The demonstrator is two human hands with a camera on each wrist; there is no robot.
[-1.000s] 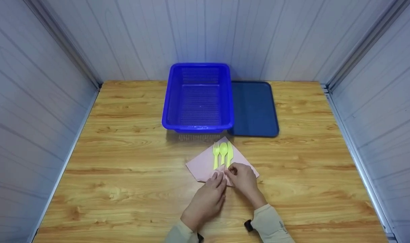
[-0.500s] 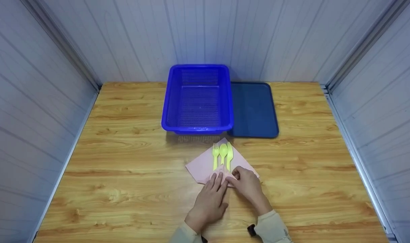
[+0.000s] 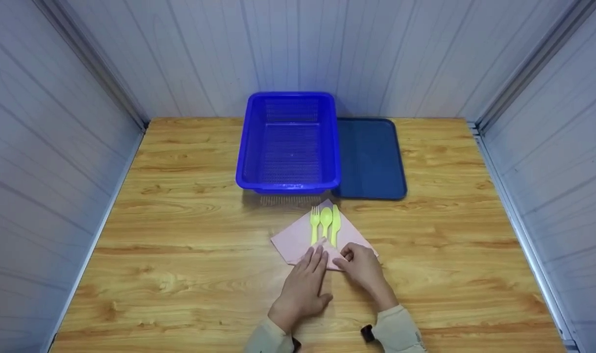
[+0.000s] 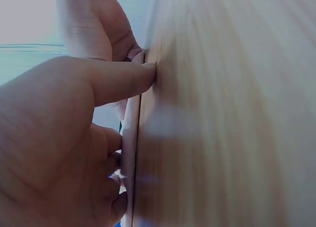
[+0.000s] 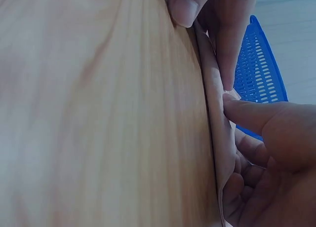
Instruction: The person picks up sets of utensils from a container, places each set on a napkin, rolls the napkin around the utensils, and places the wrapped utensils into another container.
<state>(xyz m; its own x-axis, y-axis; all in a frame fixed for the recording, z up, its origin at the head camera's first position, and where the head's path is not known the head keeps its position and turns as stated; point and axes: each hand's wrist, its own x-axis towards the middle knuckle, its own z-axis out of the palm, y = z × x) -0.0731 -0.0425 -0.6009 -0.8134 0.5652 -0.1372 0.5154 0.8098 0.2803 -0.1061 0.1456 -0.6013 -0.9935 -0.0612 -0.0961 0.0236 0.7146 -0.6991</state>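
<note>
A pink napkin (image 3: 294,241) lies on the table with its near corner folded up. On it, side by side, rest a yellow fork (image 3: 314,221), a spoon (image 3: 326,217) and a knife (image 3: 335,220), their handles covered by the fold. My left hand (image 3: 303,288) presses the fold flat with its fingers straight; its thumb touches the table in the left wrist view. My right hand (image 3: 364,267) holds the fold's right side, thumb on the paper and fingers curled beside it. In the right wrist view its thumb (image 5: 247,113) rests on the napkin (image 5: 217,108).
Behind the napkin stands a blue plastic basket (image 3: 288,187). A dark blue tray (image 3: 371,159) lies to its right, partly under the basket's rim. Panel walls (image 3: 298,49) enclose the wooden table (image 3: 180,235) at the back and both sides.
My right hand has moved from the flap's tip down and right along the fold. My left hand's fingers have straightened and its thumb has spread away. The cutlery stays in place.
</note>
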